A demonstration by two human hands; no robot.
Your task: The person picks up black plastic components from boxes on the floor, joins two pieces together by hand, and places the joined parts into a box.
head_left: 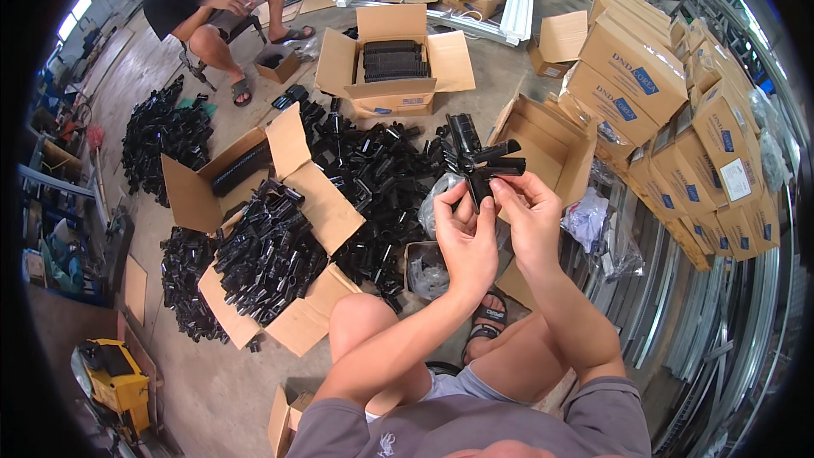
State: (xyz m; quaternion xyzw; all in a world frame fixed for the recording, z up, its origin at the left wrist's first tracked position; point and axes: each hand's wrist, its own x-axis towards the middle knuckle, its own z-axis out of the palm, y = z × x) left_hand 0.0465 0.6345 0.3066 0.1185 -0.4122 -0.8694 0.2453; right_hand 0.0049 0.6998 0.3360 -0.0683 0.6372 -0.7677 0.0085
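In front of me, both hands are closed on a small bunch of glossy black plastic pieces [466, 142], channel-shaped, that fan out upward and to the right. My left hand [468, 236] grips the bunch from below, its thumb and fingers wrapped round the lower ends. Thumb and fingers of my right hand [527, 210] pinch the right side of the same bunch. Just beyond the hands lies a big heap of similar black pieces [373, 171] on the floor. To the left, an open carton [332, 210] overflows with more of them.
An open carton [395, 105] with neatly stacked black pieces stands ahead. Another open carton [549, 140] is right of my hands. Stacked cartons [632, 76] and metal profiles [678, 322] line the right. A seated co-worker [212, 17] is far left; a yellow machine [119, 382] stands lower left.
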